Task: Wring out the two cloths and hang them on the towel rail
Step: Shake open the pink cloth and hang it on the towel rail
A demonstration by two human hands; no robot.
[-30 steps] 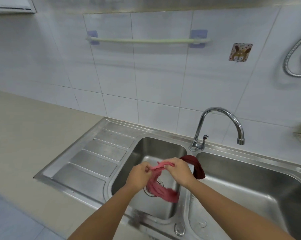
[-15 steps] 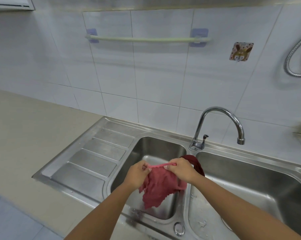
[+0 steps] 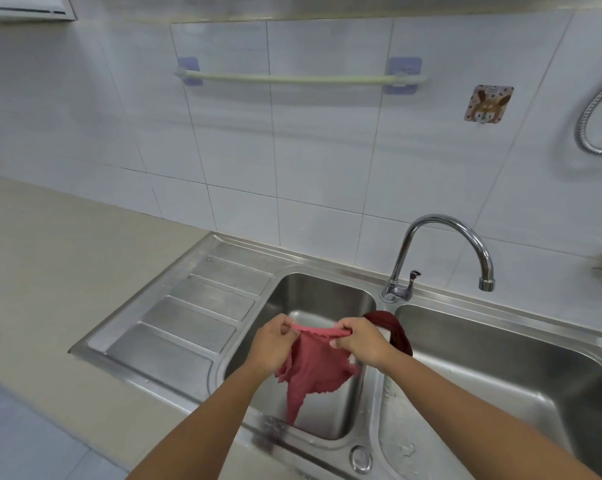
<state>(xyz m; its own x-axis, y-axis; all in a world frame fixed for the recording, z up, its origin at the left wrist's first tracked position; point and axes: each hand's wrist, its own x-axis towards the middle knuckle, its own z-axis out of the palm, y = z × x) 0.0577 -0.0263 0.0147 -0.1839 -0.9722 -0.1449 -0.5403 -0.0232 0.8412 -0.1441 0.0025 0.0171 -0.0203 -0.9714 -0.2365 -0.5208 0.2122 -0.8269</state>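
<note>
A pink cloth [image 3: 313, 368] hangs spread out over the left sink basin [image 3: 324, 292]. My left hand [image 3: 272, 344] pinches its top edge on the left, and my right hand [image 3: 362, 341] pinches the same edge on the right. A dark red cloth [image 3: 393, 329] is draped over the divider between the two basins, partly hidden behind my right hand. The pale green towel rail [image 3: 292, 79] is bare and fixed high on the tiled wall, well above both hands.
A chrome tap [image 3: 441, 233] arches over the right basin [image 3: 500, 368]. The ribbed draining board [image 3: 195, 306] lies left of the basins, with beige counter [image 3: 50, 271] beyond. A rabbit hook [image 3: 488, 103] and a metal hose [image 3: 594, 126] are on the wall to the right.
The pink cloth went from a twisted rope between my hands to an unfolded sheet hanging from its top edge. Both hands stay over the left basin.
</note>
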